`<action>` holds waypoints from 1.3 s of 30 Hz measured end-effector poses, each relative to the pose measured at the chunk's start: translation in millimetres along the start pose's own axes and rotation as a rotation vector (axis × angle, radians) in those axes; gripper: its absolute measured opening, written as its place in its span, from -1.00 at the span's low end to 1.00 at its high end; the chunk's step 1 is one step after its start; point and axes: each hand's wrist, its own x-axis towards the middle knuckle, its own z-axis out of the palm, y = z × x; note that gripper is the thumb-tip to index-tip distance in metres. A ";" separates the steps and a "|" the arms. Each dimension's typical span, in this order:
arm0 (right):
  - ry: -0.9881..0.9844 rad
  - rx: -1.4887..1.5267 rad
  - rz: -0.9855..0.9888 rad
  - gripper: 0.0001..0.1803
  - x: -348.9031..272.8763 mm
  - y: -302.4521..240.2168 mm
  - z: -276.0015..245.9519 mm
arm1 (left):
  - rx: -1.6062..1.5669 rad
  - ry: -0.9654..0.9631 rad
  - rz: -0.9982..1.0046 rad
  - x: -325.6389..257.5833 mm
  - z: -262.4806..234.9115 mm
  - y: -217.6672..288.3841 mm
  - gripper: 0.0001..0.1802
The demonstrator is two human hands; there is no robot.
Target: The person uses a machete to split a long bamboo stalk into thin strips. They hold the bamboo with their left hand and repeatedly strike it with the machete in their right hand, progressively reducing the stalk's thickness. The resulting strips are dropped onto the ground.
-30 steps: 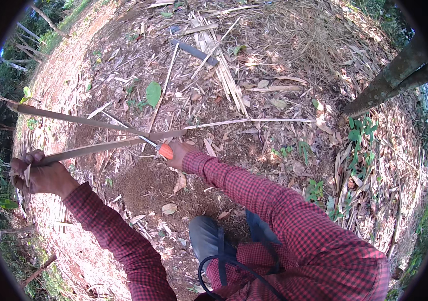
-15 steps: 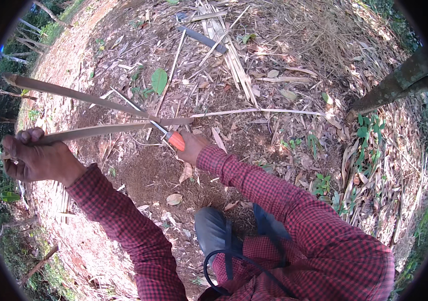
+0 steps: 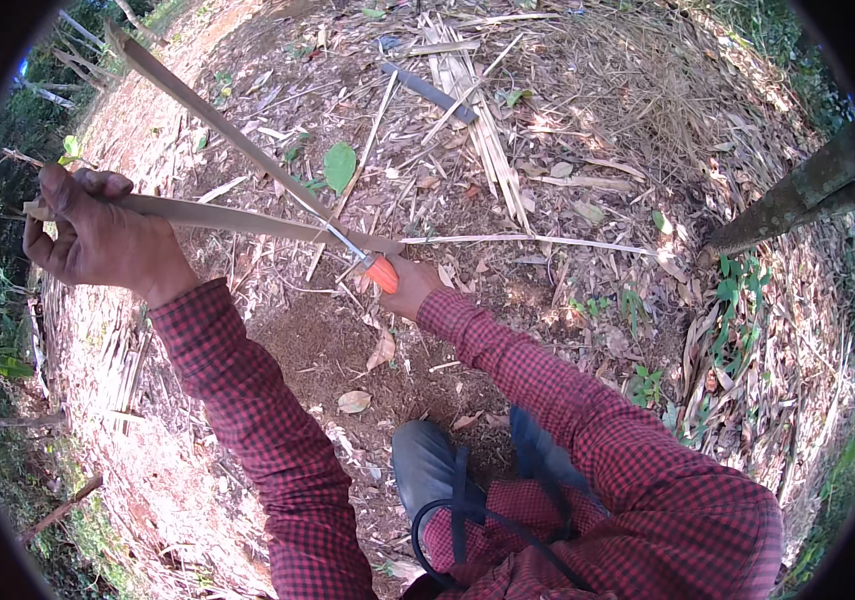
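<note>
My left hand is closed around the end of a long flat strip that looks like split bamboo or wood. A second strip spreads away from it toward the far left, its far end loose. The two come together near my right hand, which is closed on the orange handle of a knife. The thin metal blade crosses the strips where they meet. Beyond that, a short joined end of the strip shows just past the handle; whether my right fingers also touch it is hidden.
Thin pale split strips lie in a bundle ahead, with a dark flat bar across them. A tree trunk rises at the right. A green leaf and dry litter cover the ground by the strips.
Both hands have shifted slightly up and right in view. The loose strip now points more steeply away, and the held strip has swung so its left end sits higher.
</note>
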 end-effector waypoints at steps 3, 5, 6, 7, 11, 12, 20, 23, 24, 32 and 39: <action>-0.036 0.154 -0.015 -0.37 16.8 14.7 2.6 | 0.011 0.108 0.027 -1.7 13.3 -4.5 -0.65; -0.122 0.161 0.037 -0.43 16.9 -8.5 -17.4 | 0.087 0.091 -0.009 6.1 2.6 -14.1 -0.66; -0.128 0.058 0.038 -0.43 6.2 -22.7 -30.4 | 0.120 0.094 -0.020 10.3 -2.1 -18.4 -0.67; -0.129 -0.049 0.043 -0.44 -9.5 -32.4 -41.0 | 0.048 0.109 -0.015 10.8 -0.2 -21.1 -0.68; -0.095 -0.104 -0.165 -0.41 -41.1 -79.7 -82.9 | 0.019 0.133 -0.003 19.7 6.9 -14.2 -0.66; -0.040 -0.042 -0.202 -0.41 -53.7 -88.7 -75.2 | 0.008 0.124 -0.032 12.5 9.2 -14.2 -0.67; -0.060 0.085 -0.238 -0.50 -21.4 -141.4 -87.1 | 0.030 0.013 0.042 6.5 23.6 -14.5 -0.69; -0.045 0.023 0.056 -0.46 5.8 -24.6 -37.2 | -0.028 0.020 0.027 18.2 23.2 -23.1 -0.61; -0.060 -0.097 0.086 -0.43 16.4 2.7 -31.8 | -0.041 0.024 0.038 20.7 22.6 -30.7 -0.61; -0.184 -0.324 0.032 -0.52 39.5 4.6 -43.5 | -0.072 -0.019 0.032 21.5 5.5 -34.8 -0.58; -0.215 -0.746 -0.104 -0.54 58.5 -23.8 -93.8 | -0.015 0.050 0.039 12.7 14.4 -34.1 -0.70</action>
